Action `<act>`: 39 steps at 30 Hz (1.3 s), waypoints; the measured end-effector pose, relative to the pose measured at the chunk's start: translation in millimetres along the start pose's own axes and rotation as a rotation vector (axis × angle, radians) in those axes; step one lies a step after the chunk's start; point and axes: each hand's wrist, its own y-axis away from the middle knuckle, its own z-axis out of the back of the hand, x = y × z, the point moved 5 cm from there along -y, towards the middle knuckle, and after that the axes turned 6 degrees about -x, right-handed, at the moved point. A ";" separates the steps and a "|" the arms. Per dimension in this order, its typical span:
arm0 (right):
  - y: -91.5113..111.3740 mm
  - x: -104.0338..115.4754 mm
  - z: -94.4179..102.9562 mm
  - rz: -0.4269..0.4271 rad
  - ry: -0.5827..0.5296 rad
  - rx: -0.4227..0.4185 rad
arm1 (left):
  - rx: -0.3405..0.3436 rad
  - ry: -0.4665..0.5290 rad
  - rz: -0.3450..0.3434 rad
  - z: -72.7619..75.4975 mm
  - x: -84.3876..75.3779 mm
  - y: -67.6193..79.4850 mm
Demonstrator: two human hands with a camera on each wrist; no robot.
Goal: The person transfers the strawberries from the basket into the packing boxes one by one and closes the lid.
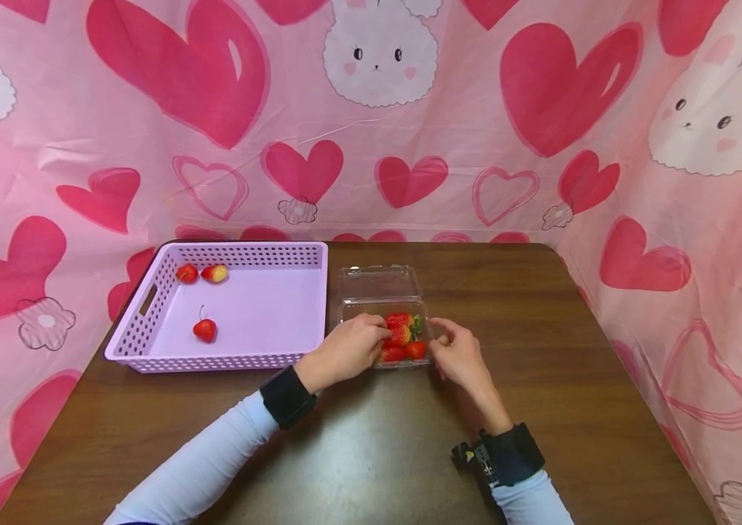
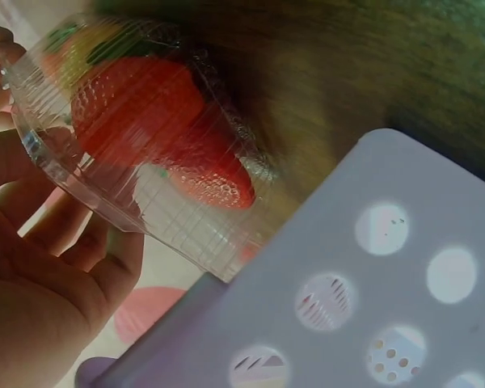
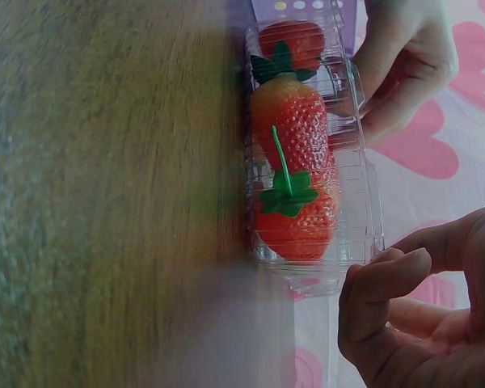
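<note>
A clear plastic clamshell container (image 1: 380,300) lies with its lid raised on the table, several toy strawberries (image 1: 400,334) gathered toward its right side. My left hand (image 1: 353,348) reaches over its left side, fingers bent toward the strawberries. In the left wrist view, the left hand (image 2: 52,267) is beside the clear wall; its fingertips are partly hidden, so a grip on a strawberry cannot be made out. My right hand (image 1: 463,357) pinches the container's right rim. In the right wrist view, thumb and forefinger of the right hand (image 3: 428,299) meet at the rim's corner.
A lilac perforated basket (image 1: 240,361) stands left of the container. Inside are a red toy fruit with a stem (image 1: 205,330), a small red fruit (image 1: 186,273) and a red-and-yellow fruit (image 1: 215,273). A heart-patterned pink cloth (image 1: 358,197) hangs around the brown table (image 1: 509,292).
</note>
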 end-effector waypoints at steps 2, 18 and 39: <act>-0.1 0.5 0.4 0.005 0.003 -0.006 | 0.002 -0.008 -0.006 -0.2 0.0 0.0; 0.0 0.6 1.2 0.004 -0.007 0.000 | 0.032 0.026 0.017 3.6 1.3 -0.8; -0.5 1.2 1.2 0.014 0.005 -0.007 | -0.087 0.089 0.139 45.7 31.5 3.8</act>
